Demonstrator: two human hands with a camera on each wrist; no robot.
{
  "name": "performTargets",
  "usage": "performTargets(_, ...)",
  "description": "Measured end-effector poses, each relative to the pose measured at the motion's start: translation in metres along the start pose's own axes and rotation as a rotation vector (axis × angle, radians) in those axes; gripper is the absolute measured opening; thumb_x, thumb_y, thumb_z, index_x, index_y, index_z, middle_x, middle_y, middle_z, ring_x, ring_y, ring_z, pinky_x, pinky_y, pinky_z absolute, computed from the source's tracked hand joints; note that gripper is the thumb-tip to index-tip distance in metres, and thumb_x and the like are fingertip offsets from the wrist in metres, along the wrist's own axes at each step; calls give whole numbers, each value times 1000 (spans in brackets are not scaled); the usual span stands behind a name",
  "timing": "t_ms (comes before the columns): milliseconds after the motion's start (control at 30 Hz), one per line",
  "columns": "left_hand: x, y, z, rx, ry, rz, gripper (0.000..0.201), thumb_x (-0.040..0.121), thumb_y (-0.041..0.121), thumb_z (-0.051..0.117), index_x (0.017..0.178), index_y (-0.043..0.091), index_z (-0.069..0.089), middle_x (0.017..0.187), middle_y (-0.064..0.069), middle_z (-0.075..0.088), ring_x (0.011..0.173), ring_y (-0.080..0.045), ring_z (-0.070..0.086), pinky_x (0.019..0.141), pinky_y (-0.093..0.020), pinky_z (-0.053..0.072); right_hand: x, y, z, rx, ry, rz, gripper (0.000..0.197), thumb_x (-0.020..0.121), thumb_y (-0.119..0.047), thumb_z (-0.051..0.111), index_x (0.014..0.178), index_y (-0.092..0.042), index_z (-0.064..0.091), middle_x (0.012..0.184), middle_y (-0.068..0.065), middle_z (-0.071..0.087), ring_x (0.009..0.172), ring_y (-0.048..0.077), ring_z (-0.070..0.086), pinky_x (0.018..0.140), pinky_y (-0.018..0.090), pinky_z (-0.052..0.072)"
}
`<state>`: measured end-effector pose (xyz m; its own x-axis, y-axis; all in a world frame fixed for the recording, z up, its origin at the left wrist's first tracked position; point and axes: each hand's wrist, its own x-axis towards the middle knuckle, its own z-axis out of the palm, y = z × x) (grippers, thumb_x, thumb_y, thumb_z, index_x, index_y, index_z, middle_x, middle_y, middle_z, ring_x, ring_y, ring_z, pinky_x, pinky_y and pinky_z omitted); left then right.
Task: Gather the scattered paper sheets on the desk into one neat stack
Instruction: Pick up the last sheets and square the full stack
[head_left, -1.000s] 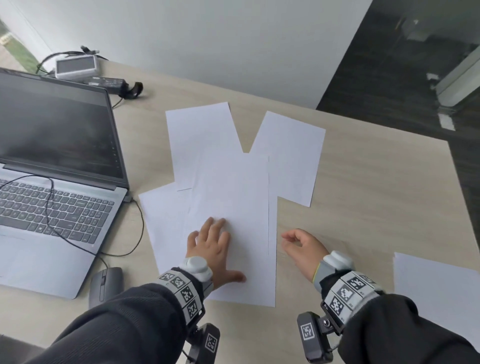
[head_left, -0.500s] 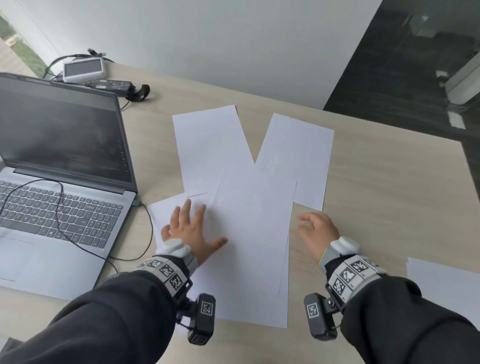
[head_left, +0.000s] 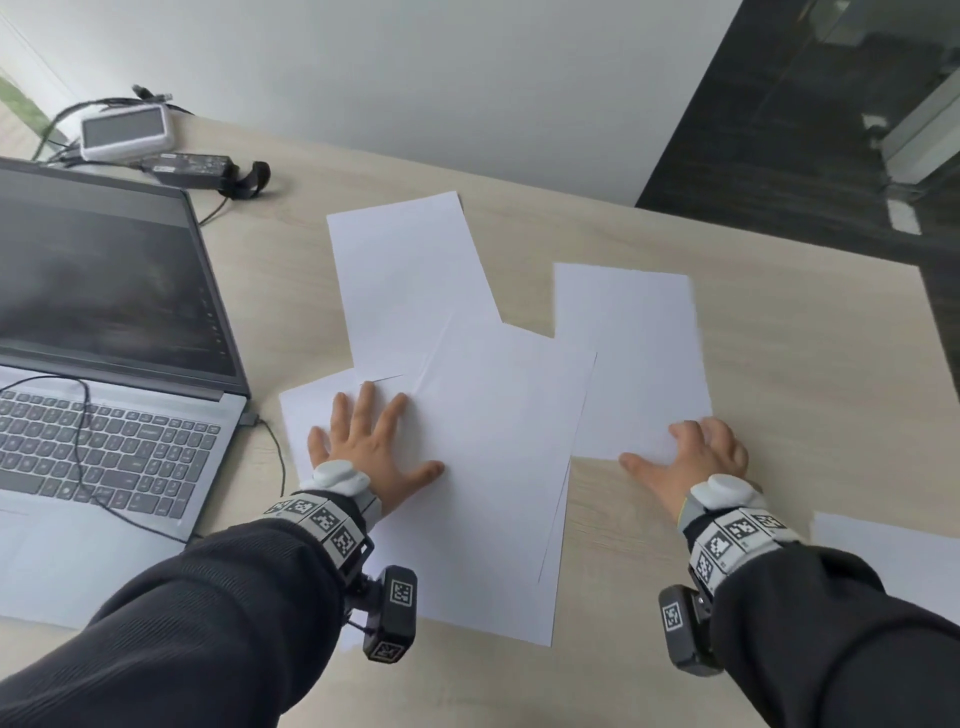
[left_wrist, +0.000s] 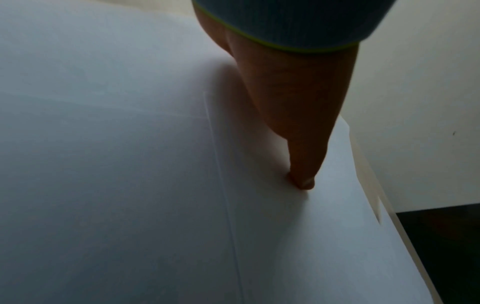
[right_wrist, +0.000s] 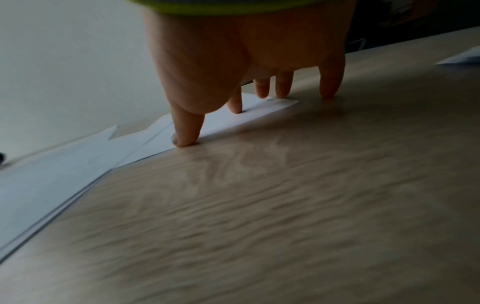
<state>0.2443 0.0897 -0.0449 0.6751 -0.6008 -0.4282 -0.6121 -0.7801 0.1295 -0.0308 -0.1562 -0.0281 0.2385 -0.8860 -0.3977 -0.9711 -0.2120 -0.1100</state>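
Several white sheets lie overlapped mid-desk: a far sheet (head_left: 405, 280), a big top sheet (head_left: 498, 467), a sheet under its left edge (head_left: 301, 415) and a right sheet (head_left: 628, 353). My left hand (head_left: 379, 441) lies flat with spread fingers across the left sheets; its thumb (left_wrist: 301, 181) presses on paper. My right hand (head_left: 675, 452) is open, with its fingertips (right_wrist: 235, 109) on the right sheet's near corner (right_wrist: 259, 109), the thumb at its edge and the little finger on bare desk. One more sheet (head_left: 893, 561) lies apart at the far right.
An open laptop (head_left: 104, 364) with a thin black cable across its keyboard fills the left of the wooden desk (head_left: 779, 415). A power brick (head_left: 192, 166) and a small white device (head_left: 127, 130) sit at the back left. The desk's right edge drops to dark floor.
My right hand has moved forward from bare desk onto the right sheet's near corner. My left hand has slid left and forward over the overlapped sheets, and the top sheet has turned.
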Motion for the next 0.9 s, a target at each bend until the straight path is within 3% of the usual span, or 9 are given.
performTargets(133, 14, 11, -2, 9, 4, -21, 101, 74, 91, 39, 155, 46, 1, 167, 7, -18, 153, -26, -19, 120, -58, 6, 4, 21, -1, 93, 47, 64, 82, 59, -76, 65, 120, -24, 48, 156, -10, 23, 143, 22, 24, 109, 50, 35)
performTargets(300, 25, 23, -4, 36, 23, -45, 100, 73, 93, 31, 154, 46, -2, 167, 7, -17, 153, -27, -17, 118, -57, 11, 6, 38, -6, 112, 40, 101, 86, 69, -72, 62, 142, -35, 34, 149, -10, 28, 136, 27, 29, 107, 51, 34)
performTargets(467, 36, 33, -3, 22, 22, -81, 101, 72, 93, 28, 155, 46, -5, 167, 6, -18, 153, -29, -18, 117, -58, 12, 6, 51, -13, 230, 126, 109, 58, 80, -60, 60, 133, -36, 52, 141, -2, 43, 126, 31, 41, 106, 48, 38)
performTargets(567, 37, 37, -3, 25, 15, -96, 99, 74, 92, 27, 155, 47, -7, 167, 3, -20, 152, -31, -20, 117, -60, 10, 5, 52, -16, 527, 157, 81, 36, 85, -48, 61, 115, -29, 65, 121, 5, 57, 107, 29, 57, 91, 38, 45)
performTargets(667, 38, 43, 0, 47, 24, -85, 97, 74, 92, 24, 155, 47, -8, 167, 2, -20, 152, -32, -20, 117, -61, 10, -10, 43, -20, 794, 150, 48, 16, 88, -39, 62, 99, -28, 66, 101, 5, 67, 82, 20, 62, 68, 30, 45)
performTargets(733, 38, 49, 2, 51, 36, -68, 97, 75, 92, 23, 155, 46, -8, 166, 2, -20, 152, -32, -21, 117, -61, 9, -20, 33, -22, 848, 100, -35, 8, 91, -32, 62, 99, -33, 63, 98, 0, 67, 82, 15, 62, 64, 27, 45)
performTargets(800, 36, 58, 4, 54, 40, -39, 96, 77, 91, 23, 155, 46, -8, 166, 1, -20, 151, -32, -21, 117, -61, 8, -27, 21, -18, 810, 31, -174, 11, 90, -37, 62, 101, -40, 62, 107, -10, 65, 91, 8, 63, 73, 27, 50)
performTargets(867, 32, 68, 7, 59, 26, -2, 93, 78, 90, 21, 154, 47, -11, 166, 2, -22, 151, -31, -21, 119, -60, 5, -25, 17, -5, 515, -32, -285, 34, 83, -58, 57, 113, -41, 61, 126, -19, 59, 111, 8, 59, 93, 36, 50)
performTargets(900, 29, 74, 9, 57, 10, 16, 92, 80, 89, 20, 154, 48, -14, 166, 2, -24, 151, -30, -22, 119, -60, 4, -25, 15, 2, 327, -71, -308, 48, 80, -67, 54, 121, -41, 59, 139, -21, 50, 125, 9, 51, 104, 39, 44)
